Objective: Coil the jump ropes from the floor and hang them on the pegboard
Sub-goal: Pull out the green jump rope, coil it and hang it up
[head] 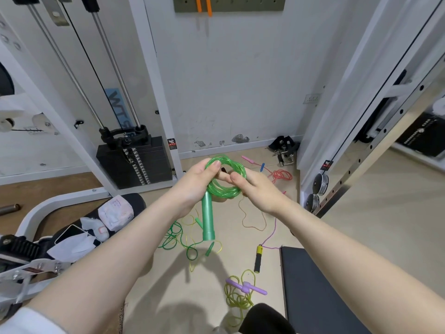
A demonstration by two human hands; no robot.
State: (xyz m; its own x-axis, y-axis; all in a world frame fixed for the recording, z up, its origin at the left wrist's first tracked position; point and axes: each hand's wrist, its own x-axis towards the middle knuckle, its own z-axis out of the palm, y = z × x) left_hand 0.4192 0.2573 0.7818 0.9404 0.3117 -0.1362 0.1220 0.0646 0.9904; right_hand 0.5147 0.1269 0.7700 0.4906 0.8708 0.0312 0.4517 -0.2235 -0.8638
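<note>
While both arms reach forward at mid-frame, the left hand (pixel 196 180) grips the green jump rope (pixel 225 175), thumb curled over the coil's upper left edge, fingers wrapped round where the coil meets its green handle (pixel 207 216). Handle hangs straight down below that hand. Right hand (pixel 254 186) pinches the coil's right side, fingers curled on the strands. Coil is held in the air above the floor (pixel 337 237), several loops stacked, roughly round.

On the floor below: loose green and yellow rope (pixel 179 238) in a tangle, lower centre. Yellow-green rope with purple handles (pixel 245 288) near bottom centre. Yellow-and-black handle (pixel 258 257) on a pink cord, just right of centre. Red rope (pixel 280 175) bundled beyond the right hand, near the wall.

Pegboard (pixel 228 3) at top centre of frame, on the wall; two orange handles (pixel 203 6) hang from it.

Weight stack (pixel 137 160) stands at centre left.
</note>
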